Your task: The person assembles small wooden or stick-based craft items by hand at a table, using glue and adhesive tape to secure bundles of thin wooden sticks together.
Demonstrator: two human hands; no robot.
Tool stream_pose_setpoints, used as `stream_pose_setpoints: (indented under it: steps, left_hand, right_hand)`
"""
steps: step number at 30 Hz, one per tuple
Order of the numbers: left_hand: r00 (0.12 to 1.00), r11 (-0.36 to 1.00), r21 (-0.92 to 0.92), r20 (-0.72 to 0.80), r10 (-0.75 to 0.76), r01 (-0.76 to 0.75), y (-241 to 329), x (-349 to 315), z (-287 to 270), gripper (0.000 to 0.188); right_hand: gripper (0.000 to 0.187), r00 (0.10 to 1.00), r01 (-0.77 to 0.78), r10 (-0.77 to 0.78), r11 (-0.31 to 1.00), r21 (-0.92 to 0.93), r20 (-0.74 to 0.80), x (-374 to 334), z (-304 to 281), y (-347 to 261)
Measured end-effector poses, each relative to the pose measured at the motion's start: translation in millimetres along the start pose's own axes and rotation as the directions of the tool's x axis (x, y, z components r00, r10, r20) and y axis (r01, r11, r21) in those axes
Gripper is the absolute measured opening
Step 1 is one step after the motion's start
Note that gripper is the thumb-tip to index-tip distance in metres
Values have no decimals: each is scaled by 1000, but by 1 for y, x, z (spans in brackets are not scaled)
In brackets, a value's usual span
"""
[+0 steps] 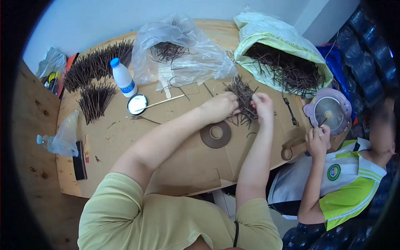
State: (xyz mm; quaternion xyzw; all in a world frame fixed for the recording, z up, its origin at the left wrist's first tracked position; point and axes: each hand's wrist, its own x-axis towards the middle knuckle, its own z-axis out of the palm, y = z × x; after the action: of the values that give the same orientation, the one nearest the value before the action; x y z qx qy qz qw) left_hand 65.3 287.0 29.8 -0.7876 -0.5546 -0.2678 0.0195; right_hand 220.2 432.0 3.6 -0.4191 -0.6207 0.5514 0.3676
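Observation:
A loose pile of dark brown twig-like stems lies on the cardboard between my two hands. At its left edge my left hand has its fingers curled and closed on some of the stems. From the right side my right hand pinches at the stems with thumb and fingertips together. How many stems each hand grips is too small to tell. A roll of brown tape lies flat just below my left hand.
Bundled stems stand at the left. A white bottle, a pot of white paste with a stick, a clear plastic bag and a sack of stems are on the table. A co-worker's hands work at the right beside a purple fan.

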Motion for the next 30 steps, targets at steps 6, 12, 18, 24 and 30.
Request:
stream_pose_setpoints:
  steps: [6,12,18,24,30]
  left_hand:
    - [954,963,44,131,-268,265,-19,-29,11,31]
    - [933,928,-115,-15,-358,355,-13,-30,-14,27]
    - [760,761,-378,-192,-621,527,-1,-21,-27,29]
    - [711,388,-844,-12,-703,370,5,-3,-19,24]
    - [684,137,-915,177,-708,379,38,25,-4,18]
  right_hand:
    - [19,982,141,-188,778,-612,-13,-3,-3,14]
    - [11,961,219,-265,532,-818,85,-4,9,11]
    - [11,936,342,-336,813,-470,100,-35,1,-57]
    - [12,976,214,-215,976,24,20,-31,7,-75]
    - [15,946,323,-312,935,149,-92,-53,52,-68]
